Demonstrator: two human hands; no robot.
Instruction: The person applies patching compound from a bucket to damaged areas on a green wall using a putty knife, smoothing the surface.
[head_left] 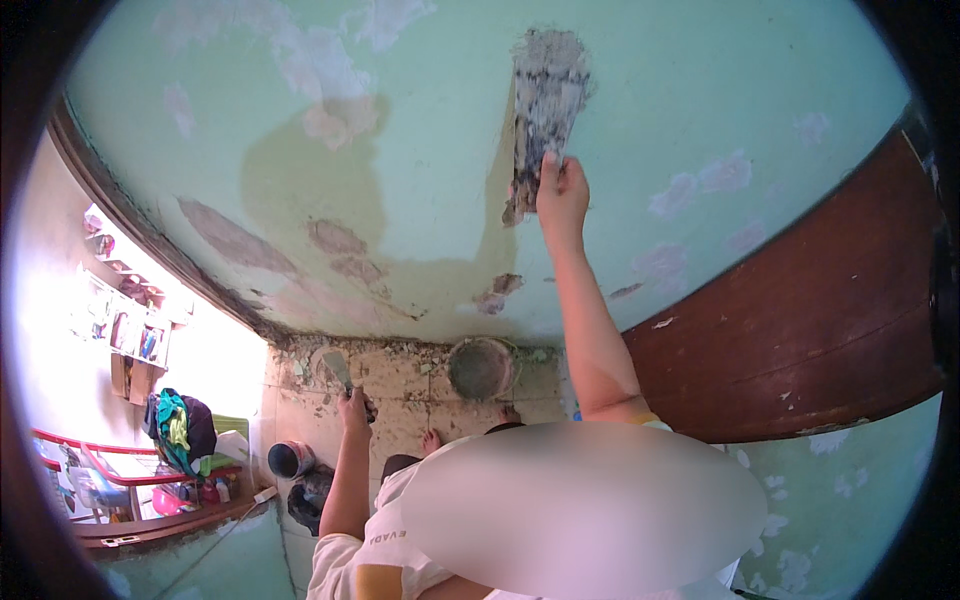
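My right hand [562, 195] is raised and grips the bottom of a wide flat blade [546, 105] smeared with grey plaster, pressed flat against the pale green wall [420, 120]. A tan damp-looking patch spreads over the wall to the left of the blade. Lower down, my left hand [353, 408] holds a small scraper [338, 368] with its blade pointing up, away from the wall. A round bucket [482, 367] of grey mix stands on the tiled floor [400, 385] at the wall's foot, between my two arms.
A dark brown wooden door [800, 320] fills the right side. My bare foot [432, 440] rests on the floor. A small dark pot [290, 458] stands at the left, near hanging clothes [180, 425], a red rail [100, 465] and wall shelves [130, 330].
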